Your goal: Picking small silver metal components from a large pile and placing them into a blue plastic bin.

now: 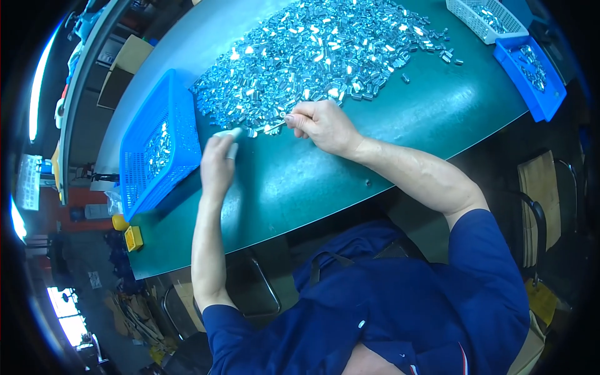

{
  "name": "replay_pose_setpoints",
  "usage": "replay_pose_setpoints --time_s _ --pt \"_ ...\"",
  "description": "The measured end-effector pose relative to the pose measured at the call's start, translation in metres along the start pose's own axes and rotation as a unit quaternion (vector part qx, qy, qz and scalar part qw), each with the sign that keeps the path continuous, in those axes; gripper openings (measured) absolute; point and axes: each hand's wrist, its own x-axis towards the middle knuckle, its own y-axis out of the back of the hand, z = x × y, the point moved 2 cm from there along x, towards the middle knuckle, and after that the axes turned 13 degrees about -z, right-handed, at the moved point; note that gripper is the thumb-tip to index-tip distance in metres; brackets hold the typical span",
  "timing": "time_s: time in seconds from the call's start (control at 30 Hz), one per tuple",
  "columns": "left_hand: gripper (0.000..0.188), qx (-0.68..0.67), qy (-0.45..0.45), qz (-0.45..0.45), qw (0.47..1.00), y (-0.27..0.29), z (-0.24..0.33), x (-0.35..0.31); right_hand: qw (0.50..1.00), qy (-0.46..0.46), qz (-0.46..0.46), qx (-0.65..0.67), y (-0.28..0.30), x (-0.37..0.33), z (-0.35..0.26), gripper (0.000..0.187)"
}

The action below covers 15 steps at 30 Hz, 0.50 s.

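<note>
The right hand pinches a thin stick at the metal heap's near edge; I cannot tell whether the left hand's fingers grip.

A workshop: heap of small metal parts, green worktable, blue plastic basket.

Sm. yellow box sits lower L, brown carton upper L, chair far R.

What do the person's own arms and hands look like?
Short, dark blue sleeves leave the forearms bare. No glove shows on the right hand; the left hand has something pale at its fingers, too blurred to identify.
</note>
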Motion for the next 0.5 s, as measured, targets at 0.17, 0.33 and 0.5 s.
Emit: replay_pose_setpoints --time_s 0.17,0.33,0.5 --pt "0.03 -0.01 0.014 -0.039 0.999 -0.012 0.01 0.0 0.999 -0.034 -0.014 -0.012 0.001 -0.002 -0.001 0.029" --pt "0.03 -0.022 -0.001 -0.035 0.999 -0.007 0.011 -0.003 0.998 -0.016 -0.034 -0.049 -0.005 -0.002 -0.002 0.03" --pt "0.029 -0.025 -0.004 -0.039 0.999 -0.007 0.01 0.003 0.997 0.002 -0.039 -0.067 -0.009 -0.004 -0.002 0.031"
